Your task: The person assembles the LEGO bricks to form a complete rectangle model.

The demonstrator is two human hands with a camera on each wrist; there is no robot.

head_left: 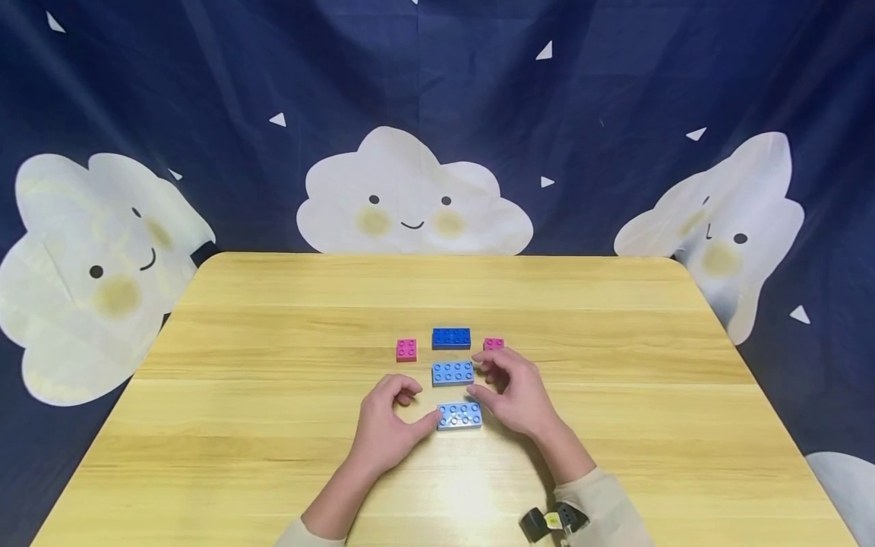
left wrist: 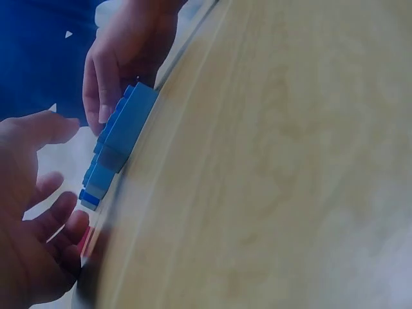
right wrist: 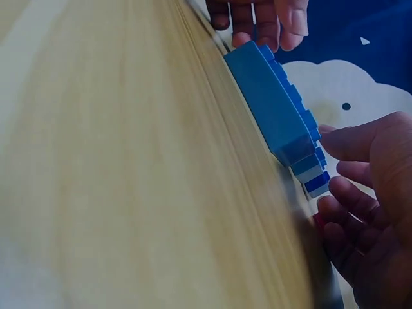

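Note:
Three toy building bricks lie one behind another on the table: a light blue one [head_left: 459, 416] nearest, a medium blue one [head_left: 453, 373] behind it, and a dark blue one [head_left: 451, 339] farthest. My left hand [head_left: 383, 429] has its thumb tip at the left end of the light blue brick, with the other fingers loosely bent and apart from it. Beside the medium blue brick's right end is my right hand [head_left: 517, 391], thumb and fingers spread, holding nothing. The right wrist view shows the light blue brick [right wrist: 267, 103] side-on between both hands.
A small pink brick [head_left: 406, 350] lies left of the dark blue one. Another pink brick [head_left: 494, 344] is partly hidden behind my right fingers. Behind the wooden table [head_left: 273, 342] hangs a dark blue curtain [head_left: 424, 76] with clouds on it.

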